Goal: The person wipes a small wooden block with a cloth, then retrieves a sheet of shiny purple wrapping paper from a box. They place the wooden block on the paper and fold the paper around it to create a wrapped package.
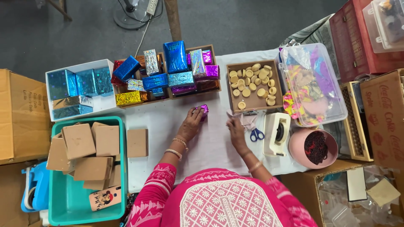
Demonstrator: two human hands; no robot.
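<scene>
My left hand (191, 125) rests on the white table (168, 122) with its fingers around a small purple foil-wrapped box (203, 111). My right hand (236, 129) lies flat on the table a little to the right, fingers touching a pale scrap of wrapping (248, 120). Blue-handled scissors (256, 134) lie just right of that hand. Behind both hands stands a wooden tray (202, 88) heaped with shiny blue, purple, silver and gold wrapped boxes (176, 56).
A wooden box of small round wooden pieces (252, 82) sits at the back right, beside a clear bin of colourful bits (313, 84). A white tape dispenser (275, 133) and pink bowl (313, 147) stand right. A teal tub (67, 197) of plain brown boxes stands left.
</scene>
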